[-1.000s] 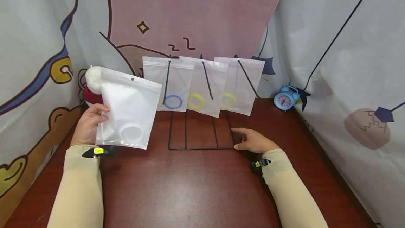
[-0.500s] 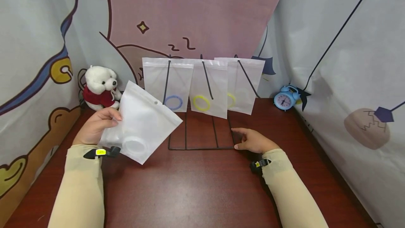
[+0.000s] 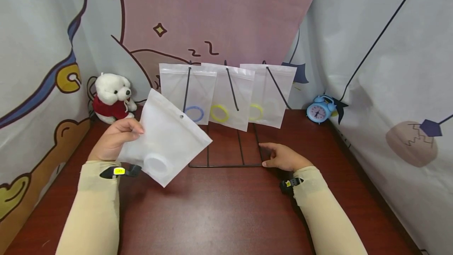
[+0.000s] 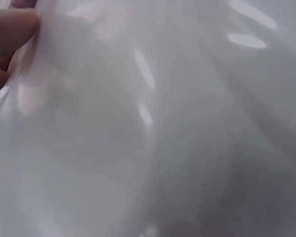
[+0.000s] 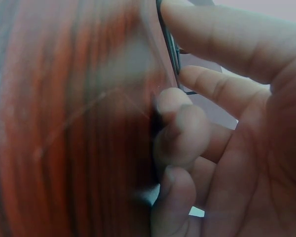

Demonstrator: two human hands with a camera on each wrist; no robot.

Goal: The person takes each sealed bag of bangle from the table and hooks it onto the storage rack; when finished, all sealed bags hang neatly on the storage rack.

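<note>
In the head view, my left hand (image 3: 116,139) pinches the left edge of a white zip-lock bag (image 3: 170,129) between thumb and fingers. The bag hangs tilted, with a hole near its top edge and a pale ring (image 3: 155,163) showing low down. Its film fills most of the left wrist view. Three similar bags hang on the hooks of a black wire rack (image 3: 226,166): a left bag (image 3: 175,89) with a blue ring, a middle bag (image 3: 237,93) and a right bag (image 3: 274,93) with yellow rings. My right hand (image 3: 284,157) holds the rack's front right corner by thumb and index finger.
A white plush bear (image 3: 111,97) in red sits at the back left. At the back right stands a blue alarm clock (image 3: 318,109). Printed curtains surround the dark red table (image 3: 212,211).
My left hand has tilted the bag clockwise and shifted it a little rightward, uncovering the plush bear. The middle hanging bag swung and came back. My right hand stays put.
</note>
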